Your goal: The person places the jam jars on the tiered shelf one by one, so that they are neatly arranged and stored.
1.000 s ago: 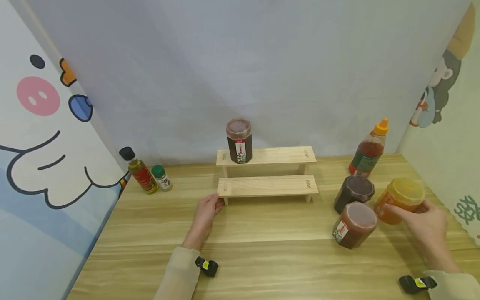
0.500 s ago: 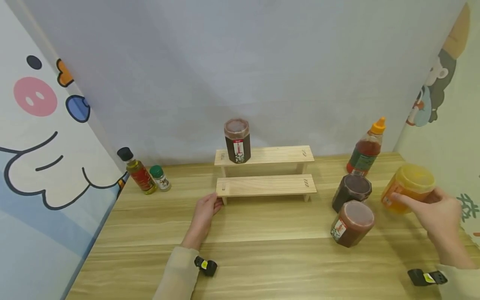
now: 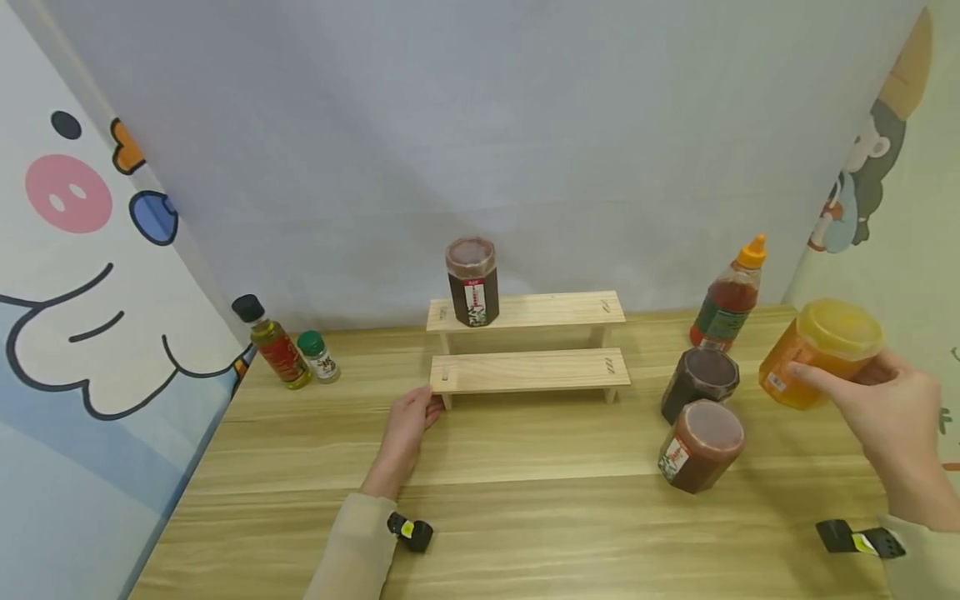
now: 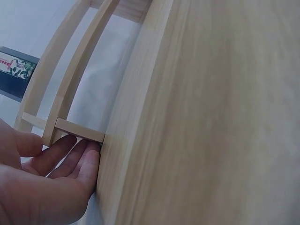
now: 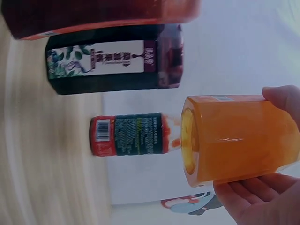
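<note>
My right hand (image 3: pixel 896 408) holds a jar of orange-yellow honey (image 3: pixel 817 354) above the table at the right, thumb on one side and fingers on the other. In the right wrist view the jar's base (image 5: pixel 190 140) hangs free. My left hand (image 3: pixel 408 421) grips the left end of a two-step wooden rack (image 3: pixel 532 372); its thumb and curled fingers (image 4: pixel 70 157) meet the lower board and leg. A dark jar (image 3: pixel 472 292) with a red-and-white label stands on the upper step, towards the left. Two more jars, one dark (image 3: pixel 693 387) and one reddish-brown (image 3: pixel 705 450), stand on the table right of the rack.
A red sauce bottle (image 3: pixel 723 308) with an orange nozzle stands behind the jars. At the left are an oil bottle (image 3: pixel 281 350) and a green-capped shaker (image 3: pixel 318 358). A grey-white wall backs the table (image 3: pixel 525 517), with printed panels at both sides.
My right hand has lifted the honey jar off the table and carried it slightly right and up, away from the other jars. The left hand stays at the rack.
</note>
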{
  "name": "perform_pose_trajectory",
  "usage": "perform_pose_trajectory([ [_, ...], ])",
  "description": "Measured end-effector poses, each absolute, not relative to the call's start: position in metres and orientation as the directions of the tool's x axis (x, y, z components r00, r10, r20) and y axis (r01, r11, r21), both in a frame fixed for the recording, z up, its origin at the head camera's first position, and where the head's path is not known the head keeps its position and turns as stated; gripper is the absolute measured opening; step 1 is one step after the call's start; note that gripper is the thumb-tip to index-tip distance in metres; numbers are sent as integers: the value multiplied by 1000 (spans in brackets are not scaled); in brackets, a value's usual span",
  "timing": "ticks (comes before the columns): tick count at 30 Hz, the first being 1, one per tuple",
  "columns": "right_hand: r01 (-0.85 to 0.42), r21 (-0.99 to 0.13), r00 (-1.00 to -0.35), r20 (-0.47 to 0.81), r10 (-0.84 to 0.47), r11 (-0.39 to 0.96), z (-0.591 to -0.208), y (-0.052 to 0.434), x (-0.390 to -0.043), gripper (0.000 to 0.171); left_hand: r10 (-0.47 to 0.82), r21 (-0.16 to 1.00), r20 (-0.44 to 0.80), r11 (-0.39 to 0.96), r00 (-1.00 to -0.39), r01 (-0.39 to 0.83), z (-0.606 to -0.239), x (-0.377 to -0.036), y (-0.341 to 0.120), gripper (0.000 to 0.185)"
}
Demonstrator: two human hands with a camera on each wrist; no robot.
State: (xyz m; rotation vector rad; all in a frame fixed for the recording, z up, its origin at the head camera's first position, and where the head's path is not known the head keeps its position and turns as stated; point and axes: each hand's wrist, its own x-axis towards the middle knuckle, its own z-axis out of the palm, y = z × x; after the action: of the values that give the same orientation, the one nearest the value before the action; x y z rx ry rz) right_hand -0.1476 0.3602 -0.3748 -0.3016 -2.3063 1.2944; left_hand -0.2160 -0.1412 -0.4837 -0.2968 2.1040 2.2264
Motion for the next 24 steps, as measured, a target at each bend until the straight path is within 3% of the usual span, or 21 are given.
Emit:
perform_pose_trajectory([
  [15, -152, -855, -882, 343, 322, 496, -348, 336, -154, 58, -88, 981, -189, -69, -978, -183, -482, -216, -141, 41],
  [24, -156, -877, -920, 297, 257, 455, -337, 313, -165, 60, -79, 979, -195, -70, -978, -190, -483, -217, -142, 42],
])
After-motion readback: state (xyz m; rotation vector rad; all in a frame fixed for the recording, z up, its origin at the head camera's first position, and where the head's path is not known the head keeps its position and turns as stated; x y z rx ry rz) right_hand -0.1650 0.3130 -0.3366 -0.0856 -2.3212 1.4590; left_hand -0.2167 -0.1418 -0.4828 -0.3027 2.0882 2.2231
